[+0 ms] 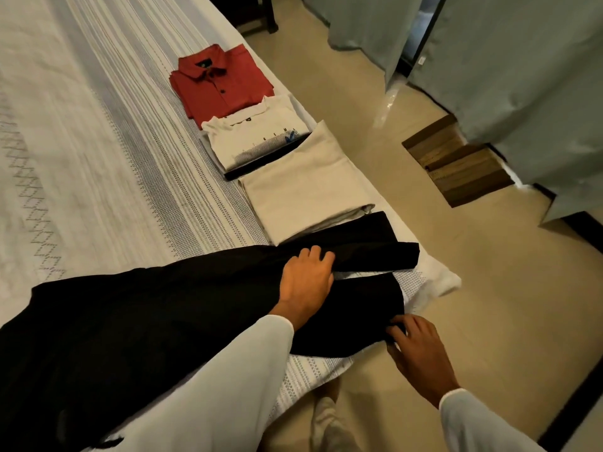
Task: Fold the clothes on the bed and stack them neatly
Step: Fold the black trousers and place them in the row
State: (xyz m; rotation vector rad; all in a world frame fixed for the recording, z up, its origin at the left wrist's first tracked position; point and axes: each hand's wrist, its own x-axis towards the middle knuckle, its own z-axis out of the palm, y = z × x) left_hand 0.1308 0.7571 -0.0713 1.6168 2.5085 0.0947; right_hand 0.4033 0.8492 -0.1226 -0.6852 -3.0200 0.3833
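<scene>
A long black garment [156, 321] lies spread across the near part of the bed [81, 158], its two leg ends pointing toward the bed's right edge. My left hand [306, 282] rests flat on it between the two ends, fingers straight. My right hand [414, 347] pinches the corner of the nearer black end at the bed's edge. Farther along the edge lie three folded pieces in a row: a beige one [303, 187], a white printed T-shirt [257, 138] and a red polo shirt [222, 83].
A black strip [261, 161] shows between the white T-shirt and the beige piece. Right of the bed is tiled floor [359, 102], with a brown mat [456, 158] and grey-green curtains [522, 76] beyond. Dark furniture legs [257, 11] stand at the top.
</scene>
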